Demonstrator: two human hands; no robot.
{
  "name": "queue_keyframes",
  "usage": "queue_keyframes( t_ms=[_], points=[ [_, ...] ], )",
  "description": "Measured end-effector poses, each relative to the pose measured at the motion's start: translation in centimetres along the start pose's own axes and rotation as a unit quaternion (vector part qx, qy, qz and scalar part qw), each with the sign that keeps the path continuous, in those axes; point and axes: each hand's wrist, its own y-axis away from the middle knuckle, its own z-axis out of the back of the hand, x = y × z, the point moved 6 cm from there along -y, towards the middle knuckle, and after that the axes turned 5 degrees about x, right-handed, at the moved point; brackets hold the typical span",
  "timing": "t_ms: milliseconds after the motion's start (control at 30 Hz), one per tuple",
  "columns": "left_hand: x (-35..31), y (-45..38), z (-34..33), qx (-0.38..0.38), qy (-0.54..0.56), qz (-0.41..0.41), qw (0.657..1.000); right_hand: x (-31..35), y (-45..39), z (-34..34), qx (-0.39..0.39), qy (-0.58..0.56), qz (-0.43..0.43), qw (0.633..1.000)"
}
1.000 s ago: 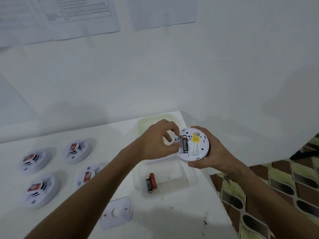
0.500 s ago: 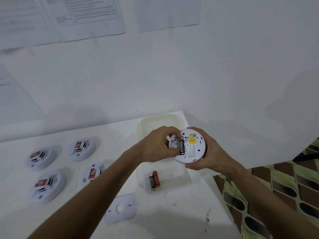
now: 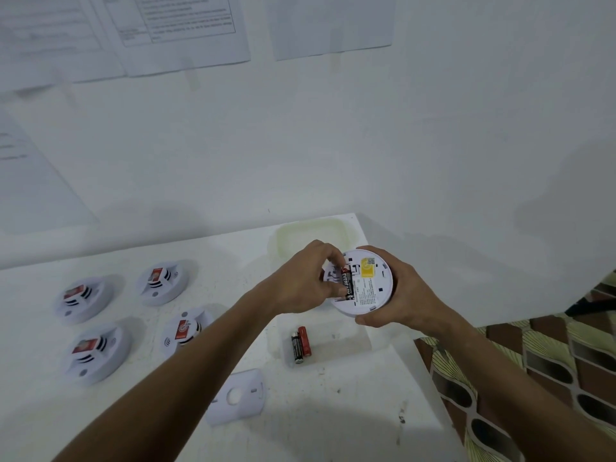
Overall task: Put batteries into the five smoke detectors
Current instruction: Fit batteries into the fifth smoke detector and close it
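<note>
Held clear of the table: one detector (image 3: 361,283), back side up, cupped round its rim by the right hand (image 3: 398,295), fingers curled under and thumb along the near edge. Pinched end to end by the left hand (image 3: 308,278): a battery (image 3: 347,284), lying in the bay at the left of the detector's back, fingertip at its far end, thumb at its near end. Whether fully seated, not possible to tell.

Below and between the wrists, two spare batteries (image 3: 300,343) side by side in a clear tray (image 3: 361,338). Beyond the hands, an empty pale tub (image 3: 310,235). Left of the left forearm, four more detectors (image 3: 85,300) (image 3: 163,283) (image 3: 96,353) (image 3: 185,330) face up on the table (image 3: 333,411), the nearest partly hidden by the arm. Just under that forearm, a loose cover plate (image 3: 237,396).

Judged by look: detector light, a stiff thin plastic shell, smooth and likely to slip, so best gripped by the rim as here, never by the thin ribs around the bay. Battery small, hard, round and prone to roll; best taken at the two ends or across the middle, then pushed against the spring end first and pressed flat. Little force called for; contacts and clips probably easy to bend.
</note>
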Motion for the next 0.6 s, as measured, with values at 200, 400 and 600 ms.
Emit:
queue_keyframes(
  t_ms=[200,400,600],
  points=[
    [0.1,-0.3,0.3,-0.024,-0.021,-0.027,0.999,-0.5,-0.1,-0.4,-0.006,0.004,-0.017,1.0],
    [-0.3,-0.3,1.0,-0.083,0.029,-0.072,0.994,-0.5,0.0,0.3,-0.014,-0.009,-0.014,1.0],
    [1.6,-1.1,2.4,-0.171,0.243,-0.029,0.954,-0.7,0.6,1.8,-0.03,-0.017,-0.027,0.999]
  ],
)
